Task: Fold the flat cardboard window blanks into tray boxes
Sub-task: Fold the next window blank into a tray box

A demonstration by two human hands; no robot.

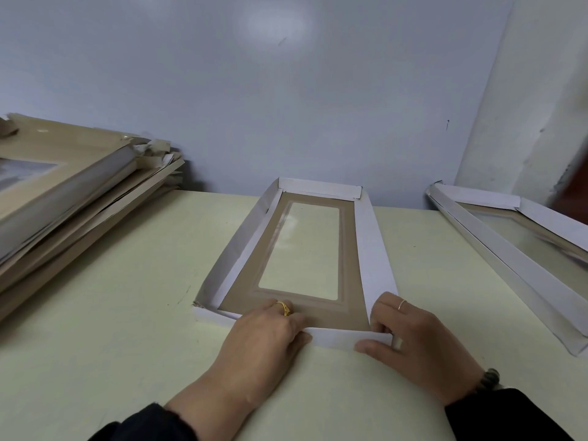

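A cardboard window blank lies in the middle of the pale table, brown inside with a clear window and white side flaps standing up. Its near white flap is raised between my hands. My left hand rests over the near left part of the flap, its fingers reaching onto the brown floor. My right hand grips the near right corner, thumb on the outside of the flap and fingers curled inside where the right wall meets it.
A thick stack of flat blanks lies at the left, against the wall. A folded tray box sits at the right edge of the table. A grey wall stands right behind.
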